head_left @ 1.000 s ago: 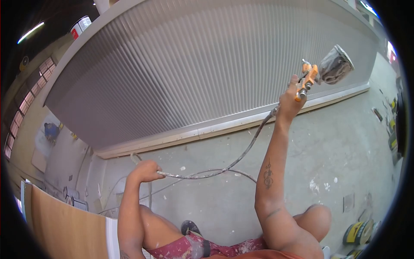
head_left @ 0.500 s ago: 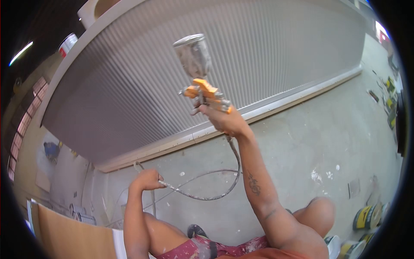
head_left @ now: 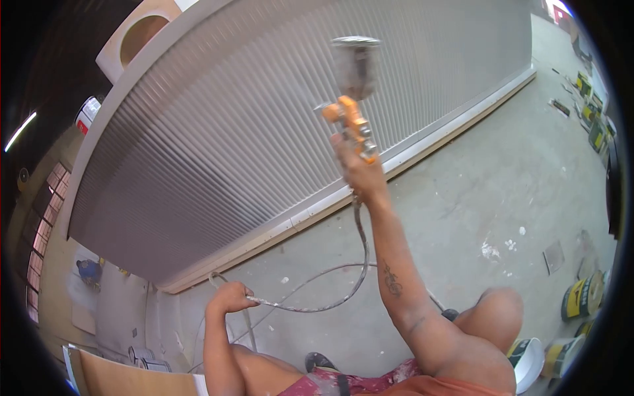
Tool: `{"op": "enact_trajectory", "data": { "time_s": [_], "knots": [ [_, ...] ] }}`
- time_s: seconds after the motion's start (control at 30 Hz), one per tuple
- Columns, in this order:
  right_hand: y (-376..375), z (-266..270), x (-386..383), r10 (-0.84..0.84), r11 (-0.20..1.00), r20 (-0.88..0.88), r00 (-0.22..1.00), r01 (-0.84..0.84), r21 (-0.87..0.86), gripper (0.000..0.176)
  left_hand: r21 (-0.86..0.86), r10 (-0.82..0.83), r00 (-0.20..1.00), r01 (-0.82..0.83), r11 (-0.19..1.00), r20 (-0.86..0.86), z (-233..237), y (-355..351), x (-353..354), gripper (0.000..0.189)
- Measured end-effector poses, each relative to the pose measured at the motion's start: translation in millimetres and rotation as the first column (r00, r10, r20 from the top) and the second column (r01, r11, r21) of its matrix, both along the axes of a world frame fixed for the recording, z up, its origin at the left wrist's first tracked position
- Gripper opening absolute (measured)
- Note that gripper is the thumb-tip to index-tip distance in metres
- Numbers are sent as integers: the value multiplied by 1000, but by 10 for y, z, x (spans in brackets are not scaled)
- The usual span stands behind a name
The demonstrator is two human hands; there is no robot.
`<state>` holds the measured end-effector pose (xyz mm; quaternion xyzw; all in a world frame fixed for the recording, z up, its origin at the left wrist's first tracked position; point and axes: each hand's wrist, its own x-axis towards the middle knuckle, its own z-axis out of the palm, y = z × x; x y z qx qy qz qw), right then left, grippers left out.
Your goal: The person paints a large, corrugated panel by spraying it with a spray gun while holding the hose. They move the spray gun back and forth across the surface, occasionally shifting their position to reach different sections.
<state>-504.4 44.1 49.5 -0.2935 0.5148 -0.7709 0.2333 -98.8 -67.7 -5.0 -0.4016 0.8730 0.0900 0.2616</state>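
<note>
My right hand (head_left: 360, 168) is wrapped round the handle of an orange spray gun (head_left: 356, 129) with a paint-stained metal cup (head_left: 355, 69) on top, slightly blurred. The gun is in front of a large grey ribbed panel (head_left: 264, 125). From the handle a paint-spotted hose (head_left: 360, 277) hangs in a loop and runs to my left hand (head_left: 231, 297), whose fingers are closed round it, low at the left, above the floor.
Along the panel's lower edge runs a pale ledge (head_left: 297, 218). Paint buckets (head_left: 582, 297) stand at the right on the grey floor (head_left: 462, 218). A curved wooden piece (head_left: 125, 373) is at the lower left. A can (head_left: 88, 112) sits beyond the panel's left edge.
My right hand and the spray gun have moved right along the panel, and the gun has turned more upright. The view has shifted a little. My left hand still holds the hose.
</note>
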Motion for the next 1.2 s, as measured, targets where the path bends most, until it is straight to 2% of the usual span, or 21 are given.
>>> {"op": "enact_trajectory", "data": {
  "time_s": [0.07, 0.13, 0.2, 0.23, 0.3, 0.33, 0.4, 0.47, 0.53, 0.57, 0.63, 0.73, 0.83, 0.87, 0.9, 0.93, 0.97, 1.03, 1.07, 1.13, 1.2],
  "knots": [
    [-8, -161, -274, -309, 945, -45, 950, 301, -125, 33, -7, 45, 999, -45, 999, 23, -9, 6, 14, 41],
    [229, -119, -479, -490, 870, -40, 871, 486, -78, 36, -8, 66, 998, -66, 998, 9, -40, 14, 43, 41],
    [333, -130, -649, -631, 774, 22, 776, 631, -58, 34, -3, 88, 996, -88, 996, -5, -51, 7, 58, 41],
    [357, -145, -723, -633, 772, 23, 774, 633, -58, 34, 5, 95, 995, -95, 995, -7, -58, 6, 57, 42],
    [391, -141, -827, -772, 616, 49, 633, 765, -188, 33, 15, 102, 995, -102, 995, -6, -90, -9, 68, 42],
    [418, -128, -856, -772, 616, 50, 634, 765, -186, 33, -5, 68, 997, -69, 998, -34, -117, -30, 82, 43],
    [496, -114, -887, -688, 703, 149, 711, 703, -111, 33, -28, 36, 998, -38, 999, -58, -125, -22, 102, 45],
    [471, -155, -888, -659, 732, 143, 738, 674, -100, 33, -19, 23, 999, -23, 1000, -26, -83, -6, 52, 46],
    [355, -204, -843, -569, 819, 84, 818, 573, -26, 34, -1, 36, 999, -36, 999, -21, -74, 3, 34, 47],
    [261, -234, -743, -500, 838, 100, 860, 509, -197, 29, 16, 50, 999, -50, 999, -21, -70, 0, 21, 47],
    [266, -161, -462, -237, 957, 115, 965, 253, -145, 26, 33, 29, 998, -31, 999, 56, -83, -12, -14, 47],
    [251, -75, -50, 99, 988, 31, 995, -95, -124, 24, 63, -47, 984, 36, 997, 174, -137, -8, -61, 49],
    [338, -4, 212, 468, 883, -85, 880, -469, 5, 29, 137, -171, 955, 140, 981, 243, -260, 73, -174, 52],
    [181, -215, 333, 535, 825, -130, 835, -550, -131, 29, 198, -242, 932, 192, 961, 269, -318, 113, -238, 54],
    [162, -275, 442, 580, 793, -172, 796, -601, -102, 29, 196, -243, 934, 195, 961, 264, -433, 159, -256, 54],
    [144, -317, 537, 624, 758, -215, 751, -649, -67, 28, 311, -332, 927, 268, 912, 173, -574, 229, -260, 56],
    [106, -361, 625, 649, 732, -261, 715, -680, -42, 28, 413, -407, 911, 345, 843, 68, -720, 278, -284, 57],
    [32, -460, 772, 676, 702, -349, 649, -711, 37, 30, 596, -525, 841, 357, 719, 130, -872, 481, -453, 58],
    [23, -499, 836, 679, 701, -356, 642, -711, 54, 30, 594, -526, 843, 367, 715, 112, -944, 569, -466, 58],
    [42, -551, 926, 692, 698, -370, 620, -704, 127, 29, 703, -481, 876, 351, 619, -14, -1066, 755, -469, 64],
    [7, -696, 948, 695, 709, -415, 587, -656, 260, 31, 654, -543, 835, 460, 600, -89, -1040, 815, -514, 66]
  ]
}}
